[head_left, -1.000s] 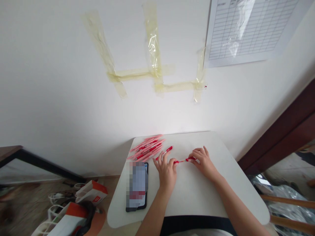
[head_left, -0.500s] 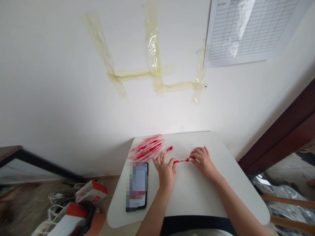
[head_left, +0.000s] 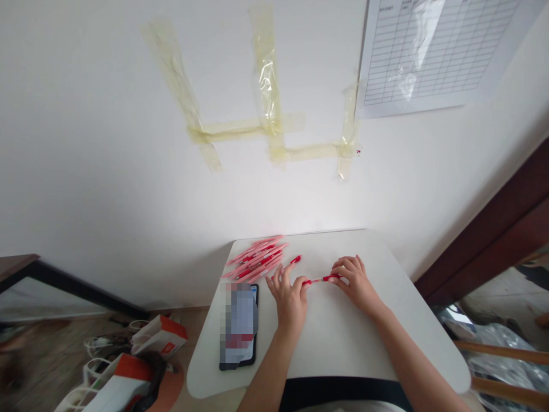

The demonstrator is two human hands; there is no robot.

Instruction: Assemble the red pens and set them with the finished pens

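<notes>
We had a red pen [head_left: 325, 278] strung between our two hands, just above or on the bench [head_left: 355, 349]; which of the two, we could not tell. Its long axis ran nearly straight from one hand to the other, the right end a touch farther from us. Our left hand [head_left: 291, 303] pinched the short red end between thumb and forefinger, its other fingers spread toward the wall. Our right hand [head_left: 354, 283] pinched the longer red part, thumb below and fingertips above. Between them showed a thin, pale length, and whether it was joined to both red parts we could not make out.

A loose pen [head_left: 295, 260] lay slantwise just beyond the left hand, which was much the nearer one; we could not see whether the fingers touched it. Farther left, at the back corner, lay a heap of pink and red pens [head_left: 257, 257], mostly pointing the same way, with a phone [head_left: 249, 355] just in front.

The bench was white and smooth, its back edge by a white wall [head_left: 300, 197] with yellowed tape [head_left: 235, 131] and a gridded sheet [head_left: 433, 57]. Paper bags [head_left: 160, 335] stood on the floor to our left.
</notes>
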